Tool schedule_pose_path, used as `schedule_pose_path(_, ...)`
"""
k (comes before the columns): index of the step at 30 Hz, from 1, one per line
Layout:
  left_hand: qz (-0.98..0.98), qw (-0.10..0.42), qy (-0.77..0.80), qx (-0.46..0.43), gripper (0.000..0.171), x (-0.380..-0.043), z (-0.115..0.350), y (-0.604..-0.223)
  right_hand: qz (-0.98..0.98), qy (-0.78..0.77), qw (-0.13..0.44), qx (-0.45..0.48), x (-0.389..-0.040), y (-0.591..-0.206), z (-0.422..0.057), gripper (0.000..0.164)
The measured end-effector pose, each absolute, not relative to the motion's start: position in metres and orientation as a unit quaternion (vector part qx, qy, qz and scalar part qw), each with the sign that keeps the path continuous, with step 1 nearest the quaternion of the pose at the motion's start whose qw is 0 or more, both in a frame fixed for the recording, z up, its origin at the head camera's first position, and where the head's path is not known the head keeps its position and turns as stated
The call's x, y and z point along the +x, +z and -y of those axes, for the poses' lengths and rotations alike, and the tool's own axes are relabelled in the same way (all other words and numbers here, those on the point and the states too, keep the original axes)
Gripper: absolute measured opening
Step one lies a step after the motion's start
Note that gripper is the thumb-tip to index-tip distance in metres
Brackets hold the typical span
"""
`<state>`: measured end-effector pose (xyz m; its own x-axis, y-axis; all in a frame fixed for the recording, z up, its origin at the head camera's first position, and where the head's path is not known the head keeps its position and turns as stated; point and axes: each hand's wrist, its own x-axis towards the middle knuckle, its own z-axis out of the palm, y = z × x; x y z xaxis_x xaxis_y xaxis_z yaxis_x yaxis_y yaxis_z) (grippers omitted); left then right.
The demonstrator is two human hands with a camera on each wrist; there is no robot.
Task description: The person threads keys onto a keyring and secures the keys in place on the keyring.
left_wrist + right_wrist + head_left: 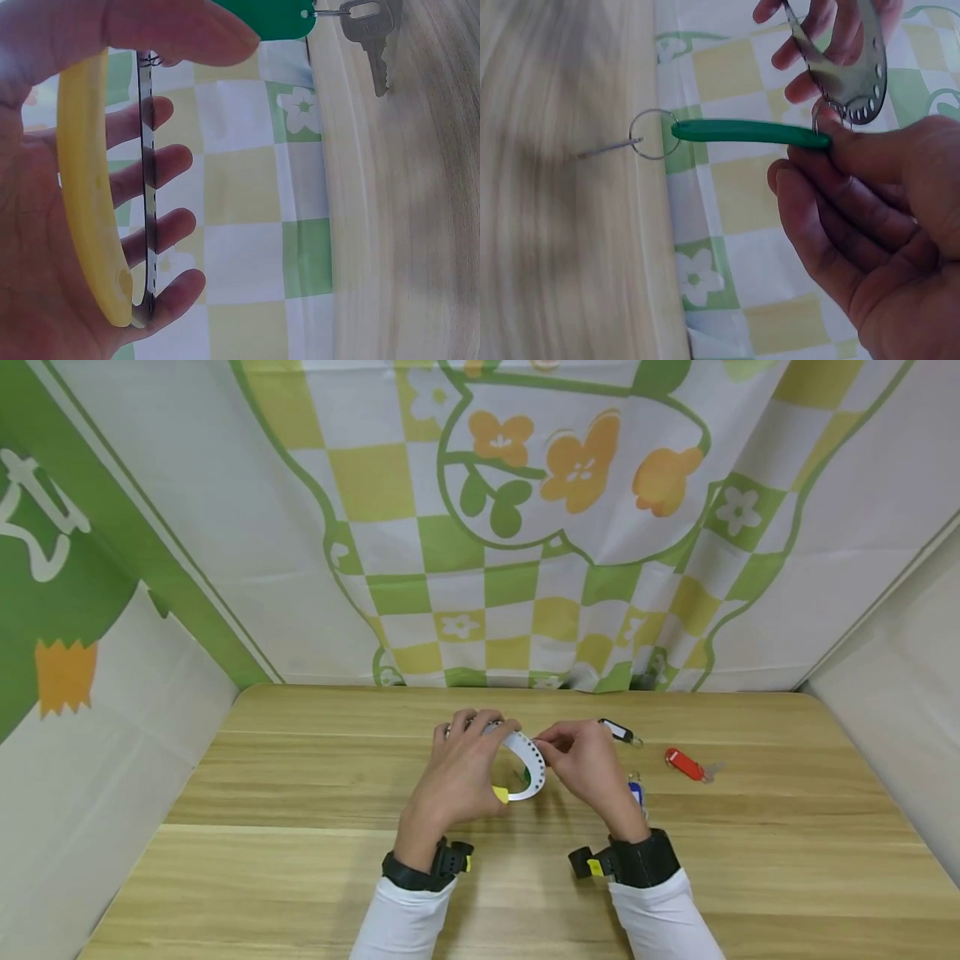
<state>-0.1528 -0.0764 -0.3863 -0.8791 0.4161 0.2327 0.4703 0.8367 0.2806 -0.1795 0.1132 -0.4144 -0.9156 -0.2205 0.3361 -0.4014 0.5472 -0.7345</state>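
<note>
Yellow-handled perforated metal hoop (pixel 537 770) gripped in curled left hand (pixel 465 768), right hand (pixel 588 766) pinching one end of a green key tag (pixel 742 132), silver key (pixel 367 30) dangling

Green tag (pixel 750 132), yellow handle (pixel 86 187), red fob (pixel 683 763), green-yellow-white checked cloth (pixel 510 585)

A head-worn camera looks forward and down across the wooden surface (pixel 300 877); wrist cameras, turned sideways, view the left hand (pixel 459 768) and right hand (pixel 591 768) up close, both catching the green key tag (pixel 742 132) and checked curtain (pixel 453 543).
</note>
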Motion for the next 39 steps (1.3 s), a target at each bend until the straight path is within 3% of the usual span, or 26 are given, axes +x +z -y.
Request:
schedule_pose_path(8,0.955,0.077,-0.171,-0.231,0.091,-0.1527,0.0775,-0.3859,0.885,0.394,0.132,0.212,-0.1791,-0.4122,-0.1133,0.005)
schedule_pose_path(14,0.957,0.092,-0.166,-0.222,0.095,-0.1536,0.0782,-0.3858,0.858,0.473,0.083,0.182,-0.1814,-0.4144,-0.1142,0.005)
schedule_pose_path(20,0.955,0.105,-0.171,-0.219,0.095,-0.1541,0.0792,-0.3860,0.794,0.592,-0.001,0.141,-0.1825,-0.4161,-0.1149,0.014)
schedule_pose_path(23,0.952,0.110,-0.182,-0.219,0.094,-0.1541,0.0793,-0.3855,0.767,0.630,-0.012,0.118,-0.1820,-0.4162,-0.1133,0.017)
schedule_pose_path(26,0.951,0.109,-0.187,-0.220,0.094,-0.1539,0.0795,-0.3852,0.775,0.620,0.023,0.120,-0.1819,-0.4174,-0.1112,0.015)
schedule_pose_path(34,0.951,0.099,-0.184,-0.227,0.094,-0.1540,0.0793,-0.3847,0.840,0.432,0.212,0.251,-0.1826,-0.4186,-0.1111,0.008)
schedule_pose_path(39,0.952,0.102,-0.179,-0.225,0.094,-0.1539,0.0795,-0.3850,0.846,0.424,0.204,0.249,-0.1830,-0.4188,-0.1114,0.007)
